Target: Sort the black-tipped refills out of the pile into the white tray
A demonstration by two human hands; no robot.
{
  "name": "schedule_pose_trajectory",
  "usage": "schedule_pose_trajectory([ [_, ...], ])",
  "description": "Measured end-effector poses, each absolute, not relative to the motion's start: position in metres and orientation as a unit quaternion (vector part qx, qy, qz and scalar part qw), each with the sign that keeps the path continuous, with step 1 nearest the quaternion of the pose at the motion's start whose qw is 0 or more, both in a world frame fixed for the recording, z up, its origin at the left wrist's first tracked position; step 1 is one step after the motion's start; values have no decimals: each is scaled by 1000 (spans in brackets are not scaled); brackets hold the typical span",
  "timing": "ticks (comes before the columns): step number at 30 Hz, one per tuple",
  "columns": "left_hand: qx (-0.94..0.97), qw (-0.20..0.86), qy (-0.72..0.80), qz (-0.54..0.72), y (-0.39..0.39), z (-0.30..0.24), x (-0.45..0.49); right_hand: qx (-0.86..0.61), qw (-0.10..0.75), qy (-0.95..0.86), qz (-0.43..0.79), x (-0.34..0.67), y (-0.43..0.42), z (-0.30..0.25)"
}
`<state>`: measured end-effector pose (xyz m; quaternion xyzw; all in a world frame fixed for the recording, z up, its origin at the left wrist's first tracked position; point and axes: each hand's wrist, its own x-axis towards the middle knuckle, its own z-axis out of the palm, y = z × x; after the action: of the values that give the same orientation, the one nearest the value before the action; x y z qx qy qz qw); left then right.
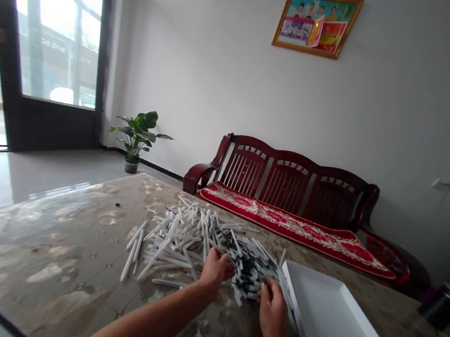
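Observation:
A heap of white, pen-like sticks [175, 234] lies loosely piled on the table. Along its right side are many dark pieces [251, 266] that look like black pen caps or pen ends, too jumbled to tell. My left hand [215, 271] reaches into the front of the heap, fingers curled together; what they pinch is blurred. To its right, at the near edge of the dark pieces, my right hand [273, 307] has thumb and fingers closed around something small that I cannot make out. A shallow white tray [337, 321] stands just right of that hand.
The table [72, 259] has a glossy, stone-patterned cover, with a small black bit [118, 205] at the left. Behind it stands a dark red wooden bench [290, 180] with a red patterned cushion [284, 220]. A dark container [445, 305] is at the right edge.

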<state>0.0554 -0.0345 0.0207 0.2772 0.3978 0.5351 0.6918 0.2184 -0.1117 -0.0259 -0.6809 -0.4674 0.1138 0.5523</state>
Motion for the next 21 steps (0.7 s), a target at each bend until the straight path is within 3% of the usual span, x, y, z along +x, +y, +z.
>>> schedule_pose_trajectory([
  [21,195,744,288,570,-17,14,46,-679,532,-501,66,218,-120,-35],
])
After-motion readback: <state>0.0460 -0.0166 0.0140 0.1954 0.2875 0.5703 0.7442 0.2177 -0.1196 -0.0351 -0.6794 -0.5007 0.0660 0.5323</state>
